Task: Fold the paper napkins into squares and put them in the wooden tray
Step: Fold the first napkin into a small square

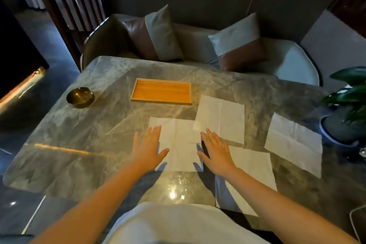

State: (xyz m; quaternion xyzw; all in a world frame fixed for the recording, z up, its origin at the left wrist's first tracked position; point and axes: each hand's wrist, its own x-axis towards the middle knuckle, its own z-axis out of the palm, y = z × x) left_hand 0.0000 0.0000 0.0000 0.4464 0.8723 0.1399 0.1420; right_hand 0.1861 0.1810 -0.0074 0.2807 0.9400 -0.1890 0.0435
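Several white paper napkins lie unfolded and flat on the grey marble table [79, 136]. The nearest central napkin [179, 142] lies between my hands. My left hand [147, 148] rests flat on its left edge, fingers spread. My right hand [215, 150] lies flat at its right edge, over the corners of two other napkins. A second napkin [222, 118] lies behind it, a third napkin [295, 142] at the right, and a fourth napkin [251, 172] under my right forearm. The wooden tray [136, 91] sits at the table's middle back with nothing in it.
A brass ashtray [80, 97] stands at the table's left. A potted plant [348, 103] stands at the right edge. Behind the table are a bench and two cushions [160, 33]. Dark floor lies to the left.
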